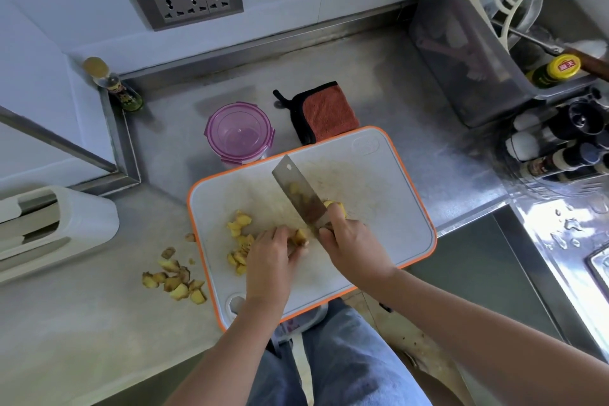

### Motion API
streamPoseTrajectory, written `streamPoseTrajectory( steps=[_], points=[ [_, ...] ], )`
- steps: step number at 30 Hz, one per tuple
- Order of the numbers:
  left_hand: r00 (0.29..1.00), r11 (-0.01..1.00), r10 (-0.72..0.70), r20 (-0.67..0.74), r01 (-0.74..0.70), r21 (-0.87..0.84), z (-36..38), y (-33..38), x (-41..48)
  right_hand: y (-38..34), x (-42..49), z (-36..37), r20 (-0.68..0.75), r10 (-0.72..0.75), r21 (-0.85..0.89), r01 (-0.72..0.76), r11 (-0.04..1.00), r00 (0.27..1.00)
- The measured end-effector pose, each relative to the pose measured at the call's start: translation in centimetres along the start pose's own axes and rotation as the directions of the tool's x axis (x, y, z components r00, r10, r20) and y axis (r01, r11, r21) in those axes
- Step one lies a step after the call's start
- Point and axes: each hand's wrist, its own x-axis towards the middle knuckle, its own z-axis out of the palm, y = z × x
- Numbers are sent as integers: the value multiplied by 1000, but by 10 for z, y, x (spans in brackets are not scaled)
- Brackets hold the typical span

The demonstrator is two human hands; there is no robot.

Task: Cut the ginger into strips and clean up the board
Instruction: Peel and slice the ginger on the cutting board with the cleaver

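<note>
Ginger (301, 237) lies near the middle of the board (379, 181), pinned under my left hand (270, 257), whose fingers are curled down over it. My right hand (352, 244) is wrapped tight round the handle of the cleaver (298, 191). The blade points away from me and leans left, its edge just beside the left fingertips. I cannot tell whether the edge touches the ginger.

Cut pieces (239, 231) are heaped on the board to the left of my left hand, and one more lump (336, 208) sits just past my right knuckles. Scraps (174, 280) lie on the counter (395, 76) off the board's left edge. Beyond the board stand a tub (239, 132) with a purple lid and a folded cloth (326, 112), the cloth's near corner tucked under the board.
</note>
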Motion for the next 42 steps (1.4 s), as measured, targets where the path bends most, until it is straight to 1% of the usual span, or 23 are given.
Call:
streamPoseTrajectory(
  steps=[2,6,11,15,19,26,30,38,42],
  points=[
    [1000,999,-15,-11,15,-37,-2,1,-4,-2,-5,-2,13,-29,-43,30,999,999],
    [998,993,-35,-56,28,-118,-3,2,-8,-7,-11,1,78,-18,-123,28,992,997],
    [988,975,-137,-71,122,-186,0,5,-8,-11,-15,0,99,-2,-153,17,988,995],
    [986,974,-154,-62,141,-177,0,5,-5,-11,-16,0,112,18,-169,1,986,994],
    [991,979,-120,-66,107,-172,-1,6,-4,-8,-22,3,128,47,-237,-16,971,991],
    [994,983,-100,-52,90,-162,0,4,-2,-10,-11,7,149,40,-203,-9,979,988],
    [994,985,-94,-49,85,-150,1,3,-1,-12,-6,12,151,64,-201,-33,979,986],
    [994,984,-112,-14,109,-144,3,-1,0,-19,8,26,126,54,-219,-25,975,991],
    [995,985,-99,-18,95,-143,2,-2,-2,-19,4,31,75,45,-198,-29,980,996]
  ],
)
